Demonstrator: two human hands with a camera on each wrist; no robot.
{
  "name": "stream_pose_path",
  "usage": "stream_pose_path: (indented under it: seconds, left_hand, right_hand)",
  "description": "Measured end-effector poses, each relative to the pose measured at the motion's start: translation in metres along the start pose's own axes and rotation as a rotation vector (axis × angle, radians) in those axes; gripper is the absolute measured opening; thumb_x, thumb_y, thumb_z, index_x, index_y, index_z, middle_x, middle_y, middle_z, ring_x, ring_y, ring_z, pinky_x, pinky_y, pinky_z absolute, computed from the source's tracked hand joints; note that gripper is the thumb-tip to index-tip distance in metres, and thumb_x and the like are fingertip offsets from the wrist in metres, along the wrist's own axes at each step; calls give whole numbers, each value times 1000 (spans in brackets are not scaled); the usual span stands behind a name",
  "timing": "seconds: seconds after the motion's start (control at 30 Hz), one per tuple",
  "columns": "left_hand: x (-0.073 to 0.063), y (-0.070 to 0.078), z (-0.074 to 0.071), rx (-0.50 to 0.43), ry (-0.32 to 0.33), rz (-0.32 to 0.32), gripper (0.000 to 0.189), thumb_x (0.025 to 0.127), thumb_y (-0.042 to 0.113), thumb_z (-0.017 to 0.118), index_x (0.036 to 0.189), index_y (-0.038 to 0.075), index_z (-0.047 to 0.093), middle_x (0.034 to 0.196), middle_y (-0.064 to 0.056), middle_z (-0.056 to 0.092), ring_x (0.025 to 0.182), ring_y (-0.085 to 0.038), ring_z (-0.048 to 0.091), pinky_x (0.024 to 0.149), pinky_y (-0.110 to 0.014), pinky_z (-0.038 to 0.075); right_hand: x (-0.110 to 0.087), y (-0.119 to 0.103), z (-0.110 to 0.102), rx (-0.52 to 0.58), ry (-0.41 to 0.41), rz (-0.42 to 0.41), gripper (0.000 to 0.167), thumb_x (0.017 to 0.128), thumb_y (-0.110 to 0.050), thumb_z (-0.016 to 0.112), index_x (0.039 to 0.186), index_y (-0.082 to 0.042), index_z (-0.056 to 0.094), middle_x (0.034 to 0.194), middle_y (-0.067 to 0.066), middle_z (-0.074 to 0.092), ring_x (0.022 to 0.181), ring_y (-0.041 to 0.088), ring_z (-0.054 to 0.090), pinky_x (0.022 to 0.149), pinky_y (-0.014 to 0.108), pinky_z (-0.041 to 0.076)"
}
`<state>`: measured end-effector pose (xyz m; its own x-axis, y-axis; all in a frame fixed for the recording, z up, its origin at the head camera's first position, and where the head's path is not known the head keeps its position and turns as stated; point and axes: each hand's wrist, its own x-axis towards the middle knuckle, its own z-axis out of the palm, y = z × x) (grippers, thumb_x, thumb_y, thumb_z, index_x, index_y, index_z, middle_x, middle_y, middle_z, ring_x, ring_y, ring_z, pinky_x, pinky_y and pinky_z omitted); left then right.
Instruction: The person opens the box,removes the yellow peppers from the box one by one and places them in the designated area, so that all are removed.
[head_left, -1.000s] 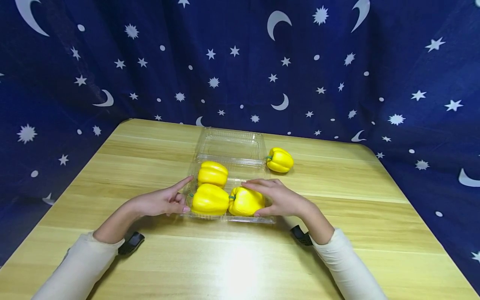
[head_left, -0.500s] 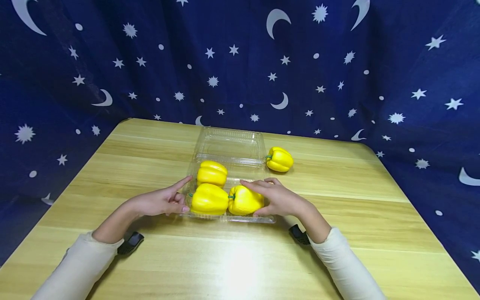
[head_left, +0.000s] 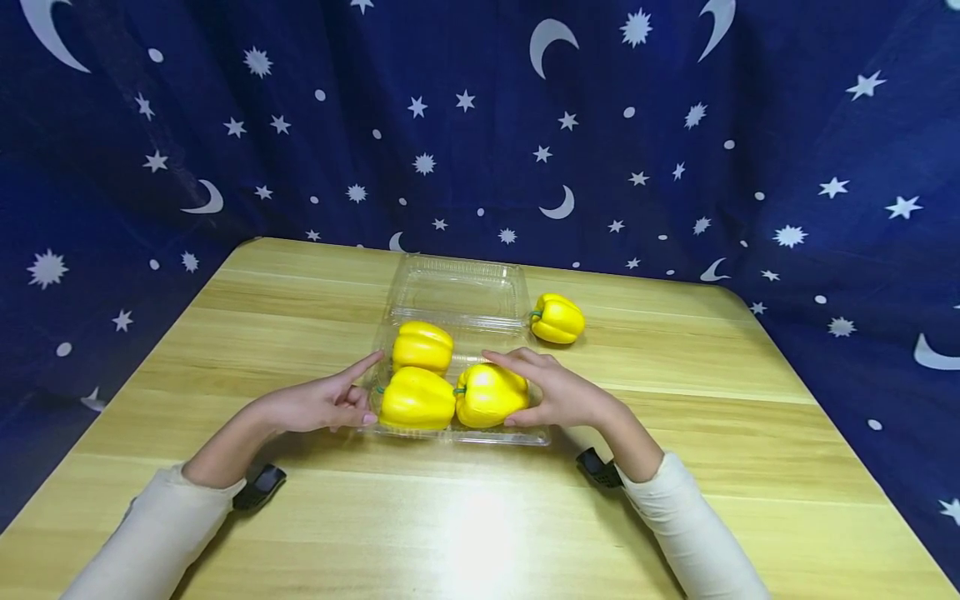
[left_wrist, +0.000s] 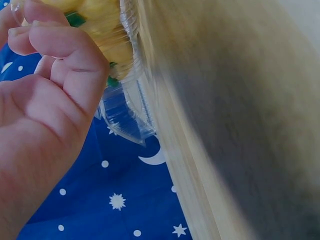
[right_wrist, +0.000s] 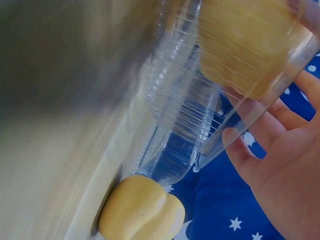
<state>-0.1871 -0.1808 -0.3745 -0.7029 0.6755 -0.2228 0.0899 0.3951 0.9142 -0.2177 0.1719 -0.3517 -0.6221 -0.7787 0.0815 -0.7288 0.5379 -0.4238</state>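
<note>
A clear plastic container (head_left: pixel 510 437), its lid folded back flat, holds three yellow bell peppers: one at the back left (head_left: pixel 423 347), one at the front left (head_left: pixel 416 398) and one at the front right (head_left: pixel 489 396). My right hand (head_left: pixel 558 392) grips the front-right pepper, thumb at its near side and index finger at its far side. My left hand (head_left: pixel 322 403) holds the container's left side, index finger stretched along it and thumb at the front corner; its other fingers are curled, as the left wrist view shows. In the right wrist view, plastic partly covers the gripped pepper (right_wrist: pixel 240 45).
Another yellow bell pepper (head_left: pixel 558 318) lies on the wooden table (head_left: pixel 375 517) right of the lid (head_left: pixel 459 287). A dark blue curtain (head_left: pixel 480 108) with moons and stars hangs behind the table.
The front-right pepper has shifted and turned slightly in my right hand, whose index fingertip has moved from its top toward its far side. My left hand stays at the container's left side.
</note>
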Motion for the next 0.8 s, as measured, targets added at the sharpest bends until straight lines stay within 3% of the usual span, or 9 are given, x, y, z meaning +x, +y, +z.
stream_pose_path:
  seconds: [0.57, 0.8]
  left_hand:
    - [0, 0, 0, 11, -1, -4, 91, 89, 21, 58, 145, 8, -13, 75, -3, 48, 56, -10, 40, 49, -25, 36]
    - [0, 0, 0, 7, -4, 5, 91, 90, 20, 57, 145, 8, -14, 74, -3, 47, 55, -9, 39, 49, -25, 35]
  right_hand:
    - [-1, -1, -9, 112, 54, -21, 84, 72, -23, 77, 142, -9, 31, 133, 16, 47, 122, 27, 43, 100, 48, 35]
    - [-3, 0, -11, 116, 86, -27, 85, 72, -24, 78, 142, -10, 31, 127, 9, 51, 117, 24, 47, 99, 46, 38]
